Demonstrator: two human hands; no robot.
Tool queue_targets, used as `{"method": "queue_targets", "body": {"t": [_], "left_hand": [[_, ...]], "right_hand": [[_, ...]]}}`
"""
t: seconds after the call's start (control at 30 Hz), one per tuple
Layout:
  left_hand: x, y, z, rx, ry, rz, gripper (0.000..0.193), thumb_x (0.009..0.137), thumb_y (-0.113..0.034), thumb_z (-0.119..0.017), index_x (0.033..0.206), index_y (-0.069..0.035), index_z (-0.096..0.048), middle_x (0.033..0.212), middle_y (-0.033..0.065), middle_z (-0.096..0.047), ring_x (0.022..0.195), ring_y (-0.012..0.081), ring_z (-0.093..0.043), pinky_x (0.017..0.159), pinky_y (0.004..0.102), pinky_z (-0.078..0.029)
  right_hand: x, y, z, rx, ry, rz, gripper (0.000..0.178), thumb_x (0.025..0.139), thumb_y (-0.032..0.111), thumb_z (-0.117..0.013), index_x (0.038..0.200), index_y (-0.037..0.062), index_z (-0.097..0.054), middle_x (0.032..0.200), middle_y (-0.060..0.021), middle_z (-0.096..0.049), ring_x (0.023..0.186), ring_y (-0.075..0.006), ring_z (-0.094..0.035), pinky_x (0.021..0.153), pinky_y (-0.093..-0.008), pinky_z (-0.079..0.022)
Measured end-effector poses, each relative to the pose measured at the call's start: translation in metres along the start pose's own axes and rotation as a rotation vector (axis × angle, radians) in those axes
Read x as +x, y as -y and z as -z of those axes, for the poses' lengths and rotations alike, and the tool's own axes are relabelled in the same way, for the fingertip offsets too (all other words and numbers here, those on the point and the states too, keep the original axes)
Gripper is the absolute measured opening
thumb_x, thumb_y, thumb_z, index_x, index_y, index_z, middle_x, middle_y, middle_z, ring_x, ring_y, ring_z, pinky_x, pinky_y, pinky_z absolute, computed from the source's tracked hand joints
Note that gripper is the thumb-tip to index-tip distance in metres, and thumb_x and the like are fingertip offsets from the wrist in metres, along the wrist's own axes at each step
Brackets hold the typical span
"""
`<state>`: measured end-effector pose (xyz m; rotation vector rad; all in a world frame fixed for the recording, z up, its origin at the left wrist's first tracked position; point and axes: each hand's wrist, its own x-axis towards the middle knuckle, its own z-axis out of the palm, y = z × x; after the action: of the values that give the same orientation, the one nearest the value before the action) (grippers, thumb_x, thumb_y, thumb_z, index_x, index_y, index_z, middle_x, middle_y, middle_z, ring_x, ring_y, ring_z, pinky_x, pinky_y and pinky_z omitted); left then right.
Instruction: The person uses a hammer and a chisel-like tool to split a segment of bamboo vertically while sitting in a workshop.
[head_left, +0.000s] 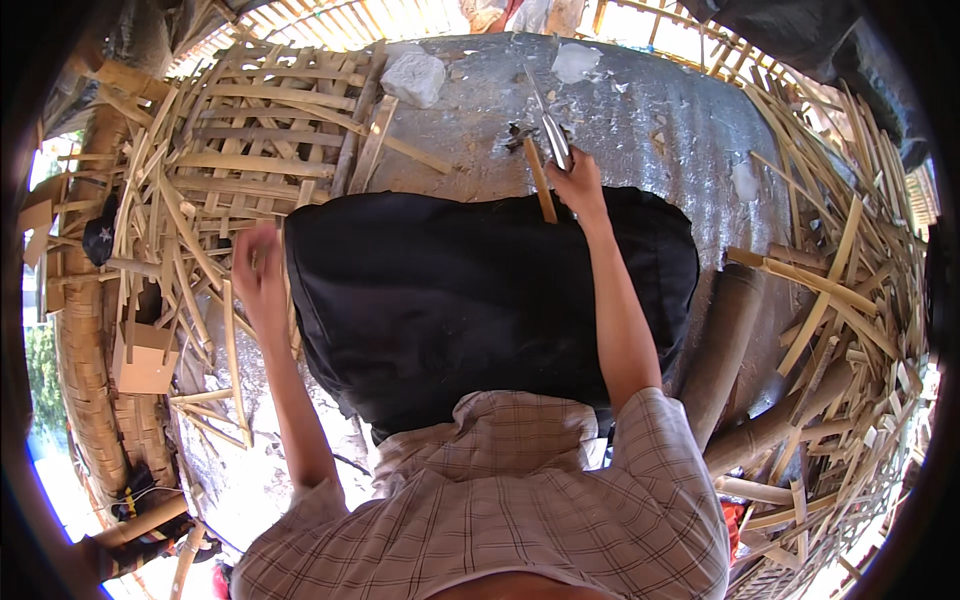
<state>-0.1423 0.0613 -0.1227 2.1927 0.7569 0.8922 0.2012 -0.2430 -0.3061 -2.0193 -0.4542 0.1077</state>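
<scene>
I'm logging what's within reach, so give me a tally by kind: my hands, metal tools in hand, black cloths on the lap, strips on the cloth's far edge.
Hands: 2, left hand and right hand
Silver metal tool: 1
Black cloth: 1
Light-brown strip: 1
Total: 5

My left hand (257, 265), toward nine o'clock, is smeared by blur, so I can't tell whether it grips anything. At one o'clock my right hand (579, 186) covers the handle of the knife (552, 140); whether it also touches the bamboo strip (539, 178) beside it, I can't make out. The black cloth (450, 290) hides whatever lies beneath. My checked shirt (480, 520) half conceals a red thing (735, 522) near four. My view's rim crops the bamboo pile (860, 290) at three.
</scene>
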Motion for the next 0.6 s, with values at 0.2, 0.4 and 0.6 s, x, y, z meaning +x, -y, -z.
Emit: {"method": "queue_targets", "body": {"t": [0.2, 0.4, 0.6], "left_hand": [[0.076, -0.051, -0.242, -0.183, 1.059, -0.005, 0.035, 0.094, -0.020, -0.068, 0.127, -0.011, -0.061, 0.103, 0.0037, -0.066, 0.092, 0.0150, -0.066, 0.082, 0.0319, -0.054], [-0.019, -0.012, -0.366, -0.138, 1.006, -0.589, 0.041, 0.088, -0.019, -0.074, 0.123, -0.004, -0.059, 0.084, 0.0129, -0.069, 0.075, 0.0241, -0.068, 0.068, 0.0367, -0.052], [-0.003, -0.026, -0.357, -0.199, 1.088, -0.051, 0.021, 0.083, -0.018, -0.077, 0.098, -0.003, -0.072, 0.079, 0.0151, -0.070, 0.078, 0.0227, -0.070, 0.071, 0.0345, -0.054]], "right_hand": [[-0.008, -0.026, -0.005, -0.019, -0.108, -0.044, 0.020, 0.084, 0.015, -0.071, 0.086, -0.0033, -0.062, 0.060, -0.0091, -0.061, 0.047, -0.0162, -0.061, 0.043, -0.0335, -0.046], [-0.017, -0.017, 0.001, 0.100, -0.115, -0.111, 0.023, 0.082, 0.015, -0.074, 0.094, -0.0031, -0.066, 0.060, -0.0088, -0.062, 0.046, -0.0166, -0.060, 0.044, -0.0339, -0.047], [-0.014, -0.012, 0.005, -0.064, -0.095, -0.118, 0.029, 0.073, 0.014, -0.077, 0.096, -0.0013, -0.068, 0.077, -0.0242, -0.067, 0.078, -0.0449, -0.067, 0.067, -0.0456, -0.053]]}}
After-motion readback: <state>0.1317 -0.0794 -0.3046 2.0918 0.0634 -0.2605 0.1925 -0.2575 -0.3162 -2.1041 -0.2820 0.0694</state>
